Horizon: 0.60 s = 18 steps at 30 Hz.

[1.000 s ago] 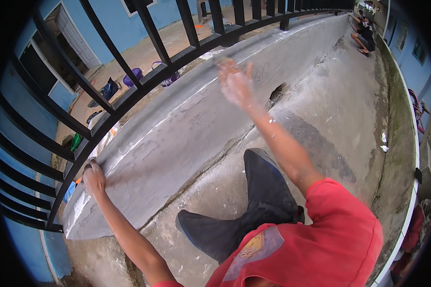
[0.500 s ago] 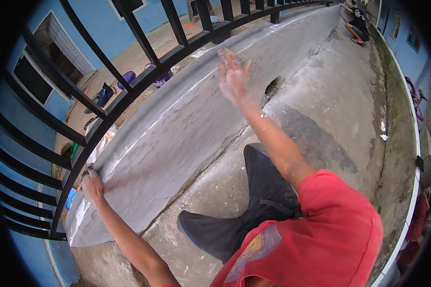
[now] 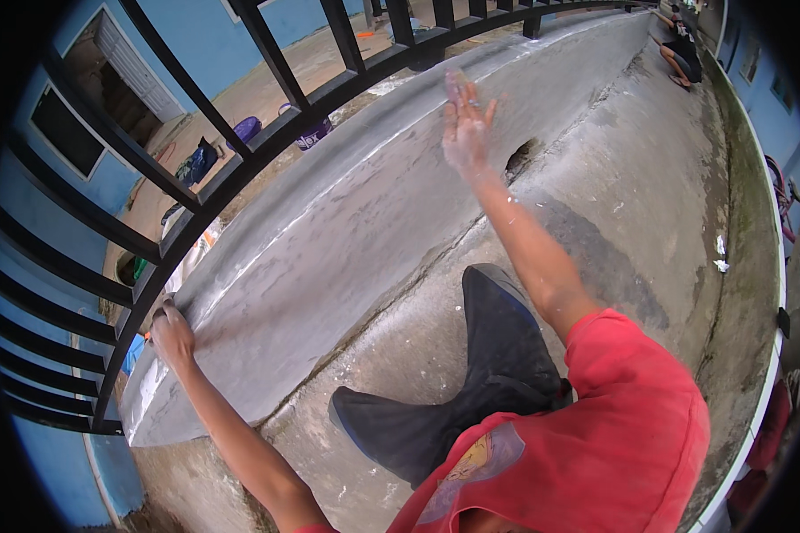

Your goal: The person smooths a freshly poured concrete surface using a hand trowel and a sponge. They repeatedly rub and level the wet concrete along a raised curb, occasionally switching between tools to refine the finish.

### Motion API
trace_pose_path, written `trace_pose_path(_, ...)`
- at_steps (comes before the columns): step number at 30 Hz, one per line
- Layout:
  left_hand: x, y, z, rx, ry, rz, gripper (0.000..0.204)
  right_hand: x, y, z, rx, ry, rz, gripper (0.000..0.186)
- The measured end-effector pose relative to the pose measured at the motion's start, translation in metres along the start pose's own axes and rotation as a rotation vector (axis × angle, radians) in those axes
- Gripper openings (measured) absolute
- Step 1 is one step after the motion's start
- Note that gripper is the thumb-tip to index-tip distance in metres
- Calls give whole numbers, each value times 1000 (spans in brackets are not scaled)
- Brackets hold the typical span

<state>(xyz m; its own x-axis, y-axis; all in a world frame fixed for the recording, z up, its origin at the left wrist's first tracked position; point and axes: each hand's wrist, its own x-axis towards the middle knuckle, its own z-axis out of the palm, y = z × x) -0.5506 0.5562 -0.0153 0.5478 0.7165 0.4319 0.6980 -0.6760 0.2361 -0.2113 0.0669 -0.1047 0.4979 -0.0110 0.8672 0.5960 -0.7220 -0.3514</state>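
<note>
Forward — right hand [image 3: 468, 138] outstretched over wall [image 3: 329, 258]; left hand [image 3: 172, 336] curled.

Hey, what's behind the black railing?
Between the bars: a blue wall, a white door, two purple containers and a dark bag. Whatever lies directly behind the bars and low gray wall is covered.
</note>
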Motion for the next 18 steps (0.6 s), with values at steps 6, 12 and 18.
trace_pose_path(6, 11, -34, 2, -67, -34, 73, 61, -81, -165, 26, 322, -118, -495, 56)
trace_pose_path(12, 11, -28, 6, -80, -7, 66, 60, 13, 55, 4, 44, 132, -187, 47)
trace_pose_path(18, 21, -39, 16, -40, 10, 31, 61, 12, 46, 12, -11, 105, -143, 50)
